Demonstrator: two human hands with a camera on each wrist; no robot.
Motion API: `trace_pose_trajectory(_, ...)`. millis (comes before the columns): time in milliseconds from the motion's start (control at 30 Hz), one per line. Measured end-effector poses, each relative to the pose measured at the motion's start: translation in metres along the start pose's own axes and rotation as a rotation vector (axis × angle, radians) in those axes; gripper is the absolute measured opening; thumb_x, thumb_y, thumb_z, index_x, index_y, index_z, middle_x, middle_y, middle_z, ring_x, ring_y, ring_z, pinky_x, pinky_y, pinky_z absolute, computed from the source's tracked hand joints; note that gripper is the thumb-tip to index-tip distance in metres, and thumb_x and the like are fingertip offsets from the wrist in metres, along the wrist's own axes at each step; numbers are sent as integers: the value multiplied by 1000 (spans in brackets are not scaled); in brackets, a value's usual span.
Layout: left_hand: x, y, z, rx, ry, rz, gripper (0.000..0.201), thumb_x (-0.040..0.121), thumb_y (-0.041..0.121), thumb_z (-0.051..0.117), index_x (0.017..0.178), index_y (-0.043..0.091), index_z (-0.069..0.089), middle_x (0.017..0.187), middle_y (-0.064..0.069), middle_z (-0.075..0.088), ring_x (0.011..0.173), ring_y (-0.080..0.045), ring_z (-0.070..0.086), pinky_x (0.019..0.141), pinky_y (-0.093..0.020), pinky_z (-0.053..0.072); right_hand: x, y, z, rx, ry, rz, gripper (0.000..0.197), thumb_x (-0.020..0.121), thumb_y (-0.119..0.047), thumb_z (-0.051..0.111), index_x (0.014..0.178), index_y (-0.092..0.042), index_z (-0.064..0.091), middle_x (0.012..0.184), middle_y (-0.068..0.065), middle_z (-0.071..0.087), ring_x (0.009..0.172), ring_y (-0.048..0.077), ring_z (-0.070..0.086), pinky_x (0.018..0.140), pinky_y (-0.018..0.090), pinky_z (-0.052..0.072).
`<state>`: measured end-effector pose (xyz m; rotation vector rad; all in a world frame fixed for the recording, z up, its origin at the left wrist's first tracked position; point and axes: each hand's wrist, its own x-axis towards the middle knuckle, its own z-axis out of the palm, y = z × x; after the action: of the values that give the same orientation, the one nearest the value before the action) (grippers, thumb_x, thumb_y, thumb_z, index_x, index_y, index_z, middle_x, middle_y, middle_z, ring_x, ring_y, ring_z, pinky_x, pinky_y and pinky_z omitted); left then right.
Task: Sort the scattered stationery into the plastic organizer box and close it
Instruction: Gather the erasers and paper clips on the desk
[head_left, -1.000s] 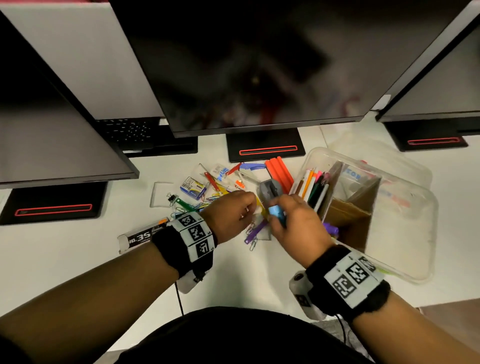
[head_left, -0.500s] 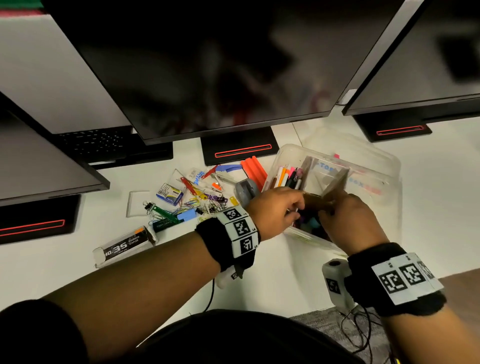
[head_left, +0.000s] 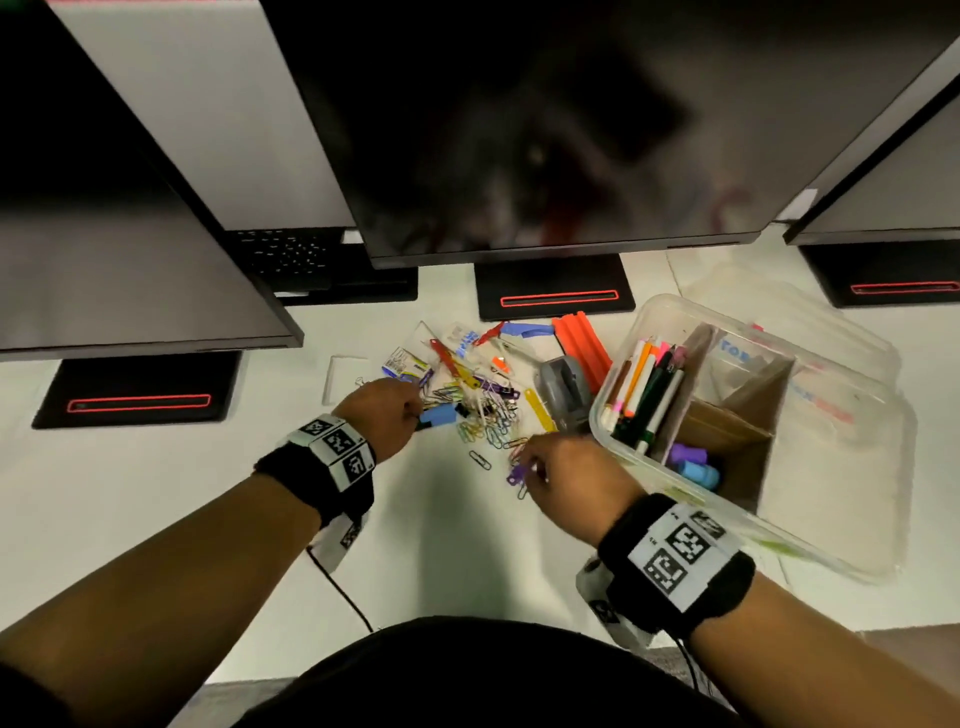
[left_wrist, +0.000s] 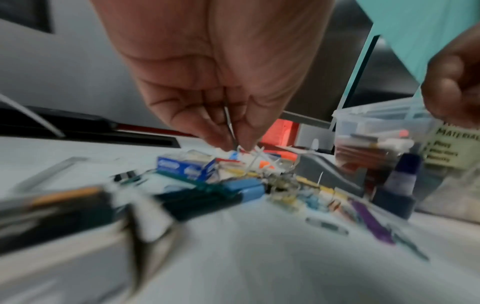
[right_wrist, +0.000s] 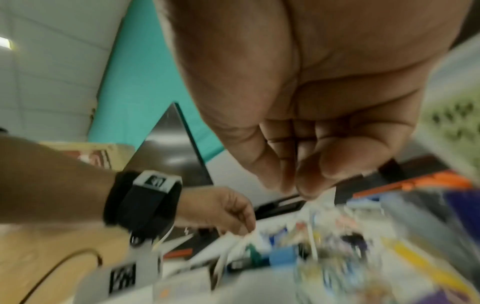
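Note:
The clear plastic organizer box (head_left: 595, 415) stands open at the right, with pens (head_left: 649, 395) in one compartment and cardboard dividers beside them. Left of it lies the scattered pile of coloured paper clips (head_left: 488, 421), a blue piece (head_left: 441, 414), a grey dispenser (head_left: 563, 389) and orange sticks (head_left: 582, 343). My left hand (head_left: 418, 413) is over the pile's left side. In the left wrist view it (left_wrist: 235, 144) pinches a thin metal clip between its fingertips. My right hand (head_left: 527, 467) hovers by a purple clip (head_left: 517, 474) that lies on the desk. Its fingertips (right_wrist: 306, 185) are bunched against the thumb with nothing seen between them.
Three dark monitors hang over the back of the white desk, the middle monitor (head_left: 519, 130) on a black stand (head_left: 556, 296). The box's clear lid (head_left: 810, 322) lies behind the box. A small staple box (head_left: 408, 364) sits at the pile's far left.
Both hands have left the organizer box and come back left to the pile. The left hand now pinches a thin clip; the right hand has stopped near the purple clip.

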<state>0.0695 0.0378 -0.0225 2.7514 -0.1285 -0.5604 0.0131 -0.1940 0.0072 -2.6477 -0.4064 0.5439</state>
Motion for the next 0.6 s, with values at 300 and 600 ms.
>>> trace_pose_trajectory(300,-14,-36,15,123,-32,-6,42,88,14,47,130,15,52,128,-12,54,121,-31,44,101,-34,38,9,23,59,-163,-201,242,38,84,-13,49,122,-11,49,127,11,45,116,31,50,95,35,45)
trace_pose_trajectory(600,-11,-14,26,315,-168,64,51,90,27,51,137,19,35,133,-9,47,124,-27,43,101,-38,41,13,11,57,-48,-226,61,60,83,-17,54,141,-17,39,149,4,33,135,23,36,109,28,33)
